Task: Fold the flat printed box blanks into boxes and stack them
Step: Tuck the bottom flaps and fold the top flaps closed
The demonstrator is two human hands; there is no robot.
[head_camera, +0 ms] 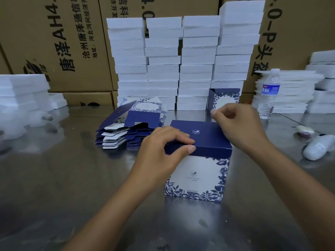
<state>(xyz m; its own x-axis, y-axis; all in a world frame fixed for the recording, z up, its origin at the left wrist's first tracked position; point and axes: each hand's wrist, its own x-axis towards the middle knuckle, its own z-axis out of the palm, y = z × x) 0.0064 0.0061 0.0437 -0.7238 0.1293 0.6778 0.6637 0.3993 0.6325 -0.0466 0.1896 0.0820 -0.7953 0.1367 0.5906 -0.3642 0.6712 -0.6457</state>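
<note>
Blue-and-white printed box (197,174), one, upright near the middle of the steel tabletop (72,187), lid down. Left hand (163,147): fingers (183,140) curled over the lid's near edge, thumb beneath, pinching it. Right hand (237,127): curled at the lid's far right corner; whether it holds anything cannot be told. Step, judged: tucking the lid closed. Next: seat the flap fully, then carry the box to the finished box (224,100) toward the far edge. Flat blanks (117,136): piled just left.

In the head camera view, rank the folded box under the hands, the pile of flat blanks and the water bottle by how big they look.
1. The folded box, nearest the camera.
2. The pile of flat blanks, close behind, so this order is unsure.
3. The water bottle, clearly smallest.
</note>
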